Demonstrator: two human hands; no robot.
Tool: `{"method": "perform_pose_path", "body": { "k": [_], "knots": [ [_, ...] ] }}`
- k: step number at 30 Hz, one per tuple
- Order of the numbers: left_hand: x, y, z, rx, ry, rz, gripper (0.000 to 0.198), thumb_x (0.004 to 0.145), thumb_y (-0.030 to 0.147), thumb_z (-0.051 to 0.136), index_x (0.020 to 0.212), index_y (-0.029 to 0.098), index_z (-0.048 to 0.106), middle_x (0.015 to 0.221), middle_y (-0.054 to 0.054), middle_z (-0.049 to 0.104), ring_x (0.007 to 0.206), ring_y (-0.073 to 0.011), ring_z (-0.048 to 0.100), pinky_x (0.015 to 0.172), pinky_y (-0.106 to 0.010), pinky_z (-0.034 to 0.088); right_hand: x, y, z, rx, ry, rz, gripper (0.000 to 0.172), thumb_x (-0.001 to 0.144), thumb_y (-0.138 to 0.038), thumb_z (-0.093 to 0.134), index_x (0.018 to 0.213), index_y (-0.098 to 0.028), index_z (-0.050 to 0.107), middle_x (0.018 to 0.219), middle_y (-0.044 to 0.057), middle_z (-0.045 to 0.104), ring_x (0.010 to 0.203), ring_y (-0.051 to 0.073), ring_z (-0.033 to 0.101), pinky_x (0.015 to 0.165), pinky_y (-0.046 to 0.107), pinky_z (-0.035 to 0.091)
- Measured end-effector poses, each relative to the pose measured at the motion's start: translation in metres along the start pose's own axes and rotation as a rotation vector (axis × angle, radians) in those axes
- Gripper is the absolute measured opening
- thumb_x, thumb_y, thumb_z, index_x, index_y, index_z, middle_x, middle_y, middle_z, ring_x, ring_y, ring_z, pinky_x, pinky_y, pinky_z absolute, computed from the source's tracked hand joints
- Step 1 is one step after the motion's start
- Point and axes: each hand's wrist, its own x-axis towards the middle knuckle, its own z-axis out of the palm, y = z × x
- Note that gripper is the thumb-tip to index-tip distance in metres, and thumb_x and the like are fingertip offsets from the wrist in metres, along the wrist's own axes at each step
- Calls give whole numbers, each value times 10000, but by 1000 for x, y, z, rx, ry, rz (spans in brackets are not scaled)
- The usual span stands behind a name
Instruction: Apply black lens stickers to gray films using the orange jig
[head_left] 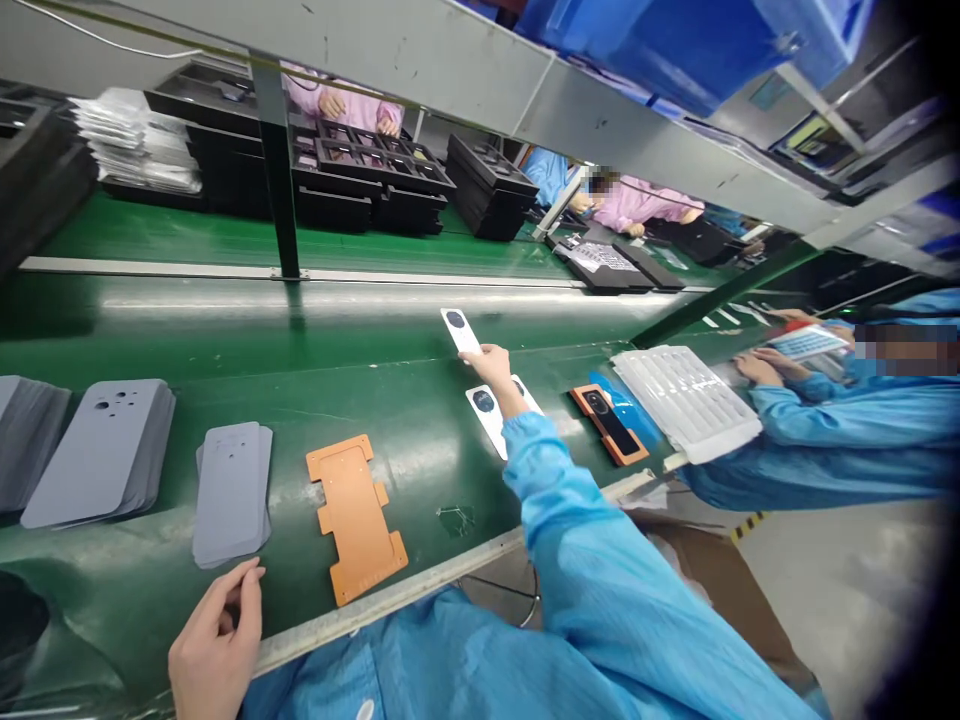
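Observation:
My right hand (491, 367) reaches out over the green work surface and grips the lower end of a white phone back panel (455, 325) with a dark round camera area. Below that hand, a second white panel (486, 408) lies on the surface, and another (527, 393) is partly hidden by my wrist. My left hand (217, 635) rests near the front edge, its fingers curled and thumb against the fingertips, with nothing visible in it. Just beyond it lies a small stack of grey phone-shaped sheets (229, 490). An orange fixture plate (356, 520) lies between my hands.
Taller stacks of grey sheets (101, 450) stand at left. To the right are an orange fixture with a black panel (611, 425), blue film (634, 415) and white plastic trays (686, 400). A co-worker (847, 410) sits at right. Black trays (367, 165) stand behind, beneath an overhead beam (450, 70).

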Motion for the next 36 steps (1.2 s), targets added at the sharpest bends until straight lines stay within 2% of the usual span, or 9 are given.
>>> {"method": "perform_pose_path", "body": {
  "k": [5, 8, 16, 21, 24, 26, 32, 34, 36],
  "knots": [
    [0, 1, 0, 26, -16, -18, 329, 944, 481, 588, 1065, 236, 773, 824, -2, 742, 500, -118, 496, 608, -280, 451, -134, 43, 5, -42, 23, -24, 767, 689, -534, 816, 1317, -118, 672, 1312, 194, 611, 1252, 348, 605, 1109, 443, 471],
    [0, 0, -1, 15, -36, 10, 329, 957, 477, 579, 1058, 230, 772, 836, -4, 751, 501, -115, 493, 609, -277, 453, -186, 62, 7, -143, 39, -32, 762, 726, -544, 789, 1339, -107, 665, 1293, 211, 614, 1259, 386, 601, 1114, 489, 460],
    [3, -5, 1, -102, -41, 72, 273, 964, 423, 614, 1029, 210, 772, 899, -24, 795, 486, -99, 478, 551, -253, 457, -200, 64, -6, -287, 5, -48, 764, 766, -574, 784, 1363, -110, 676, 1299, 229, 617, 1203, 396, 610, 1047, 490, 478],
    [-3, -4, -1, -300, -21, 14, 264, 995, 370, 564, 1004, 184, 751, 877, -70, 791, 570, -124, 597, 565, -259, 500, -223, 26, 12, 48, 103, -277, 660, 793, -546, 736, 1303, -127, 717, 1165, 165, 650, 917, 280, 623, 907, 471, 520],
    [-13, -6, -12, -362, -33, -7, 266, 1007, 300, 508, 1117, 175, 716, 901, -80, 783, 574, -119, 604, 524, -247, 473, -258, -21, 20, 306, -28, -504, 358, 878, -426, 689, 1145, -204, 777, 983, 76, 657, 786, 211, 590, 803, 401, 514],
    [-24, -6, -26, -326, 27, -13, 252, 1015, 286, 512, 1131, 180, 708, 882, -69, 768, 586, -119, 605, 534, -245, 468, -292, -51, 20, 462, -199, -639, 204, 923, -343, 675, 1055, -233, 785, 891, 49, 651, 748, 195, 597, 742, 363, 512],
    [-40, -26, -79, 42, 607, -191, 229, 983, 376, 639, 1113, 192, 682, 1021, -85, 691, 846, -187, 637, 731, -304, 510, -383, -94, 30, 732, -752, -795, 163, 976, -214, 619, 1010, -256, 772, 782, 27, 653, 678, 174, 632, 622, 306, 527],
    [-35, -36, -91, 156, 575, -270, 346, 928, 438, 715, 1165, 189, 680, 1083, -98, 692, 900, -209, 639, 784, -326, 512, -397, -97, 38, 740, -874, -805, 165, 977, -216, 610, 987, -242, 772, 759, 24, 645, 662, 167, 623, 612, 298, 526],
    [-29, -40, -96, 153, 453, -306, 289, 934, 457, 700, 1047, 191, 705, 972, -67, 705, 824, -195, 635, 762, -319, 504, -404, -100, 46, 727, -974, -803, 170, 972, -224, 605, 974, -234, 775, 760, 28, 654, 675, 169, 633, 641, 305, 540]
  ]
}}
